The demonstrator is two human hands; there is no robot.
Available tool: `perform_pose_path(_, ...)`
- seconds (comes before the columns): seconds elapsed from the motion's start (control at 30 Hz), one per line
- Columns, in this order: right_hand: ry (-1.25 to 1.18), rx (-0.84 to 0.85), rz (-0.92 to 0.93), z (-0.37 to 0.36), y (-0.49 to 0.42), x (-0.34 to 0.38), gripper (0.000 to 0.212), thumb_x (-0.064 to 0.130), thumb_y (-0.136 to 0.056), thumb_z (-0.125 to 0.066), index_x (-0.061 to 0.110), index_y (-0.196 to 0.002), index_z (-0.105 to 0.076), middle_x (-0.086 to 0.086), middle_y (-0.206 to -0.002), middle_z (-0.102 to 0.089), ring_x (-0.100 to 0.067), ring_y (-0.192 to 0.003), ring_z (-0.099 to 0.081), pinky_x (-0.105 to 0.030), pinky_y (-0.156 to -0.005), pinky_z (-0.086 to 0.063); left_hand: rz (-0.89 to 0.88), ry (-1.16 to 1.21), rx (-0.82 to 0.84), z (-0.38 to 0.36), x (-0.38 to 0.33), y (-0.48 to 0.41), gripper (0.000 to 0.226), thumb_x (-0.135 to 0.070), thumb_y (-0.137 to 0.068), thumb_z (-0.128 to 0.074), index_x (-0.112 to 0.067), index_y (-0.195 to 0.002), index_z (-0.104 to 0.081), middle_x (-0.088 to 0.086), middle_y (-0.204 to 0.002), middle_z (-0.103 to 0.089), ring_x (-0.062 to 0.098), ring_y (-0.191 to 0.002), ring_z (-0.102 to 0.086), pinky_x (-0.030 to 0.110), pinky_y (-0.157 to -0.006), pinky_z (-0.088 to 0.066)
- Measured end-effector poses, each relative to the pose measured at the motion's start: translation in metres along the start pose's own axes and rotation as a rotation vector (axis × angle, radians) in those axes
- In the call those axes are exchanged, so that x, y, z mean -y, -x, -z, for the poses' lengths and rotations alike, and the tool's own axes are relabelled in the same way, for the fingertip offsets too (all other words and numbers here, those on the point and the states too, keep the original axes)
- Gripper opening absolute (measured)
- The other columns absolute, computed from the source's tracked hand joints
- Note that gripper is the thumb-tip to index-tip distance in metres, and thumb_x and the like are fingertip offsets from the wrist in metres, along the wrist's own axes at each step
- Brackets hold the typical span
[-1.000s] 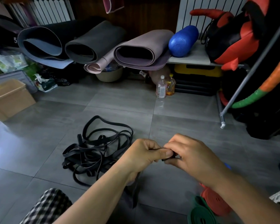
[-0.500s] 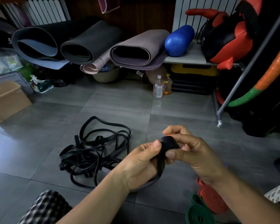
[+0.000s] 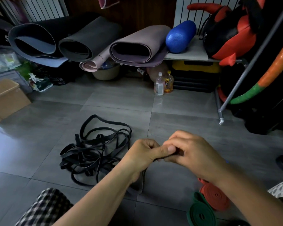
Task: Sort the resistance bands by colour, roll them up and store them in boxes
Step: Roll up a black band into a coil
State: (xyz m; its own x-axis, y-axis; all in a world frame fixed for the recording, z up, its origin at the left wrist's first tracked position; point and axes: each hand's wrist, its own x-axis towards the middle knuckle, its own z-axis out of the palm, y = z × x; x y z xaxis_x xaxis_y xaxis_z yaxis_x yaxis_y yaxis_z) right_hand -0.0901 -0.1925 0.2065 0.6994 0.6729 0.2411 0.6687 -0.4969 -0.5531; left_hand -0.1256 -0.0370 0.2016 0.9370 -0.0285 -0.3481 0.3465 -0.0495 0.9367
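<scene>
A cardboard box (image 3: 5, 97) sits far left on the floor, well apart from the work. The tangle of black resistance bands (image 3: 95, 152) lies just left of the hands, nearer the left hand (image 3: 145, 154). Both hands are together, pinching one black band (image 3: 141, 181) between them. Its loose tail hangs below the left wrist, and the right hand (image 3: 191, 154) curls over what is probably the rolled start. A red roll (image 3: 214, 196) and a green roll (image 3: 201, 214) lie lower right.

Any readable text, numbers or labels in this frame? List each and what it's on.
"5": white digit on the dark object at far left; anything beside it is hidden by the rolled mat.
Clear bottle label: too blurred to read.
Orange bottle label: too blurred.
White mark on the black-and-red bag: unreadable.
</scene>
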Motion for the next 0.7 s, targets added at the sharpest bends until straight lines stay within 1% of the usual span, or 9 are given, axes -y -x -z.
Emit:
perform_pose_path(0.13,-0.343,-0.070,-0.106,0.021,-0.006,-0.004,0.024,0.035,-0.064,-0.079,0.025,-0.085,-0.072,0.003,-0.080,-0.063,-0.011,-0.078,-0.061,-0.027,-0.072,-0.050,-0.120,0.122,0.209,0.014,-0.003,-0.001,0.024,-0.028,-0.075,-0.072,-0.007,-0.073,-0.061,-0.006,-0.059,-0.060,0.006,-0.061,-0.051,0.014,-0.068,-0.042)
perform_pose_path(0.23,-0.728,-0.042,-0.127,0.023,-0.004,-0.007,0.039,0.050,-0.054,-0.080,0.028,-0.085,-0.073,0.004,-0.081,-0.067,-0.010,-0.078,-0.065,-0.020,-0.070,-0.052,-0.143,0.271,0.319,0.020,-0.001,-0.003,0.031,-0.036,-0.062,-0.082,-0.011,-0.074,-0.069,-0.002,-0.064,-0.064,0.006,-0.064,-0.057,0.016,-0.069,-0.046)
perform_pose_path(0.33,-0.948,-0.083,-0.149,0.014,-0.005,-0.002,0.036,0.035,-0.052,-0.082,0.022,-0.084,-0.074,0.004,-0.076,-0.070,-0.008,-0.075,-0.066,-0.016,-0.066,-0.050,-0.125,0.491,0.365,0.013,0.006,-0.004,0.054,-0.043,-0.046,-0.089,-0.007,-0.082,-0.071,0.005,-0.076,-0.066,0.012,-0.070,-0.059,0.019,-0.069,-0.049)
perform_pose_path(0.37,-0.977,-0.105,-0.158,0.010,-0.005,0.000,0.035,0.031,-0.052,-0.083,0.021,-0.084,-0.073,0.003,-0.076,-0.070,-0.012,-0.076,-0.066,-0.019,-0.068,-0.051,-0.106,0.566,0.397,0.011,0.008,-0.004,0.060,-0.041,-0.047,-0.089,-0.004,-0.090,-0.069,0.009,-0.087,-0.065,0.015,-0.078,-0.059,0.021,-0.073,-0.049)
perform_pose_path(0.43,-0.919,-0.163,-0.133,0.002,-0.005,0.003,0.034,0.041,-0.054,-0.082,0.027,-0.084,-0.074,0.007,-0.081,-0.067,-0.020,-0.084,-0.061,-0.028,-0.076,-0.051,-0.095,0.660,0.473,0.007,0.008,-0.003,0.069,-0.039,-0.056,-0.086,0.000,-0.108,-0.063,0.014,-0.109,-0.059,0.022,-0.098,-0.052,0.027,-0.084,-0.047)
perform_pose_path(0.5,-0.945,-0.223,-0.113,-0.007,-0.005,0.007,0.037,0.052,-0.051,-0.081,0.031,-0.081,-0.075,0.013,-0.089,-0.063,-0.016,-0.092,-0.059,-0.028,-0.077,-0.049,-0.144,0.670,0.523,0.004,0.006,0.000,0.065,-0.038,-0.065,-0.080,-0.002,-0.115,-0.061,0.012,-0.114,-0.060,0.021,-0.107,-0.053,0.029,-0.093,-0.044)
perform_pose_path(0.6,-1.168,-0.210,-0.197,-0.017,-0.007,0.007,0.048,0.051,-0.044,-0.085,0.026,-0.084,-0.076,0.013,-0.105,-0.059,0.000,-0.093,-0.061,-0.019,-0.070,-0.052,-0.117,0.646,0.453,0.007,0.002,0.001,0.065,-0.038,-0.062,-0.082,0.000,-0.110,-0.062,0.014,-0.108,-0.062,0.017,-0.097,-0.059,0.024,-0.088,-0.048)
perform_pose_path(0.67,-1.010,-0.169,-0.193,-0.013,-0.008,0.000,0.055,0.054,-0.048,-0.082,0.031,-0.096,-0.072,0.010,-0.109,-0.060,-0.004,-0.098,-0.060,-0.020,-0.077,-0.051,-0.072,0.551,0.339,0.013,-0.004,0.001,0.063,-0.033,-0.055,-0.087,0.001,-0.102,-0.062,0.013,-0.096,-0.062,0.012,-0.080,-0.059,0.019,-0.074,-0.048)
perform_pose_path(0.7,-0.830,-0.139,-0.181,-0.009,-0.008,-0.004,0.058,0.055,-0.051,-0.079,0.037,-0.104,-0.067,0.012,-0.109,-0.059,-0.004,-0.098,-0.058,-0.019,-0.081,-0.048,-0.051,0.467,0.272,0.017,-0.007,0.002,0.050,-0.027,-0.058,-0.085,0.000,-0.093,-0.061,0.009,-0.085,-0.064,0.009,-0.072,-0.059,0.017,-0.069,-0.047)
